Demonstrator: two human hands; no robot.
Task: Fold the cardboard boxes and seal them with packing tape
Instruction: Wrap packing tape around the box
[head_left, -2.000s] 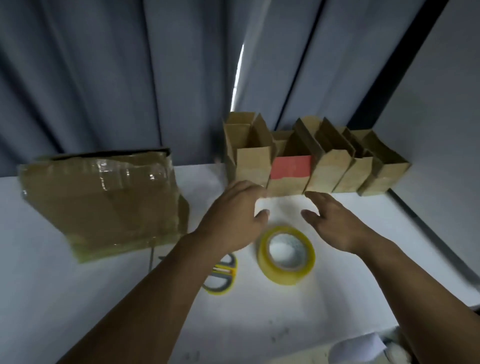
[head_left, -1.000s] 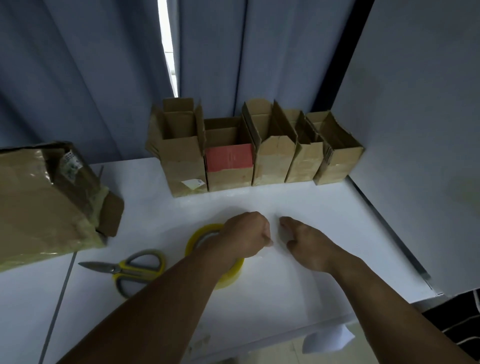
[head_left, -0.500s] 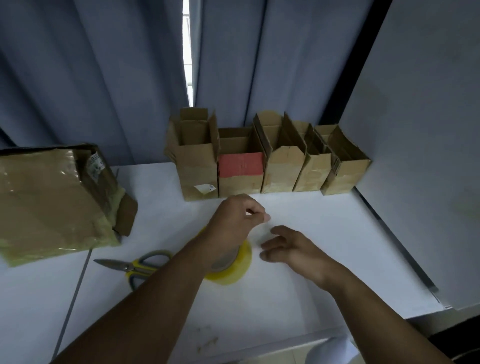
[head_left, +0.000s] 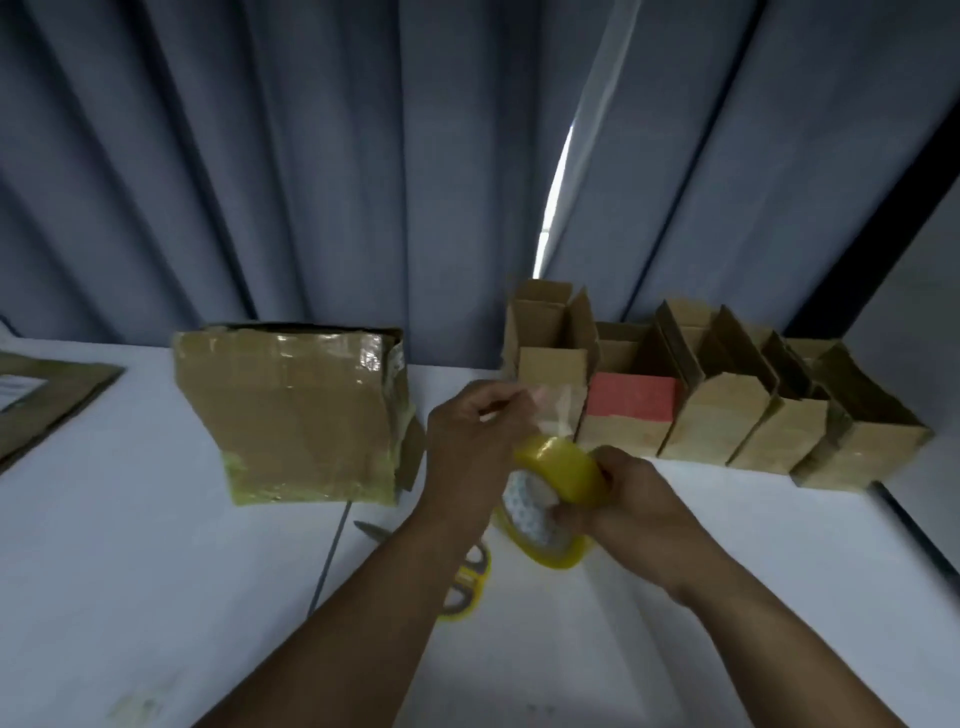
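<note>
Above the tape roll (head_left: 563, 465), our left grip (head_left: 467, 441) pinched its strip (head_left: 556, 410); our right grip (head_left: 634, 499) clamped the roll. Behind it, a red label (head_left: 631, 397) blurred unreadably; scissors (head_left: 467, 579) lay half hidden.

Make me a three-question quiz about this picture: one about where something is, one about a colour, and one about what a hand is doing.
1. Where are the scissors?
A. in a box
B. on the table, partly under the left arm
C. on the floor

2. What colour is the tape roll?
A. blue
B. red
C. yellow

3. What is the right hand doing?
A. lying flat on the table
B. gripping the tape roll
C. pointing at the curtain

Answers:
1 B: the yellow handles show on the table beside that arm.
2 C: its rim is yellow.
3 B: its fingers curl round the roll, while the left hand pinches the tape end.
</note>
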